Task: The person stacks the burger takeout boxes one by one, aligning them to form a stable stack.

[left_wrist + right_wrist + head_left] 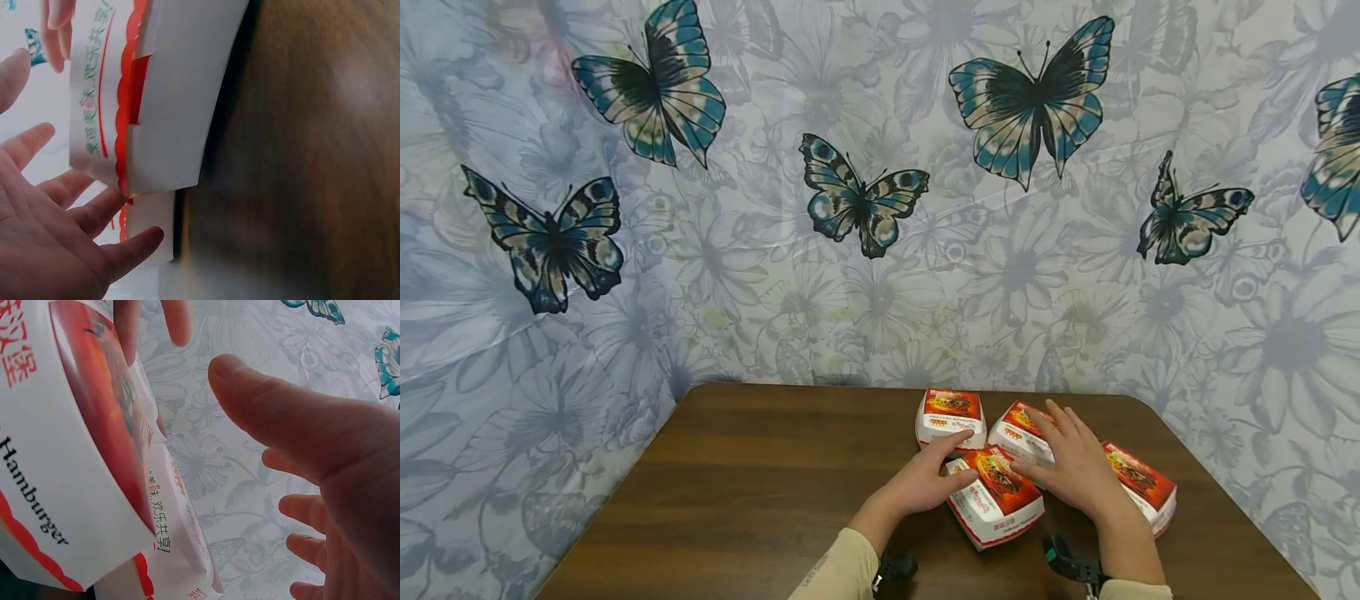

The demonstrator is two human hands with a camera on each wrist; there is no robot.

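Several white hamburger boxes with red picture lids are grouped on the table. My left hand point(917, 482), fingers spread, is at the left side of the front box point(997, 500). Over that box's right side reaches my right hand point(1078, 468), its thumb near the lid and its fingers over the box behind point(1021, 433). The left wrist view shows the left hand point(56, 231) with extended fingers beside a box wall point(169, 106). In the right wrist view, the right hand point(331, 462) has its thumb straight, apart from the "Hamburger" box point(62, 469). Neither hand grips a box; exact contact is unclear.
Another burger box point(951, 417) stands at the back, near the left fingertips. A further box point(1142, 486) sits at the right, partly behind the right forearm. The brown wooden table point(760, 483) ends at a butterfly-patterned cloth backdrop point(865, 325).
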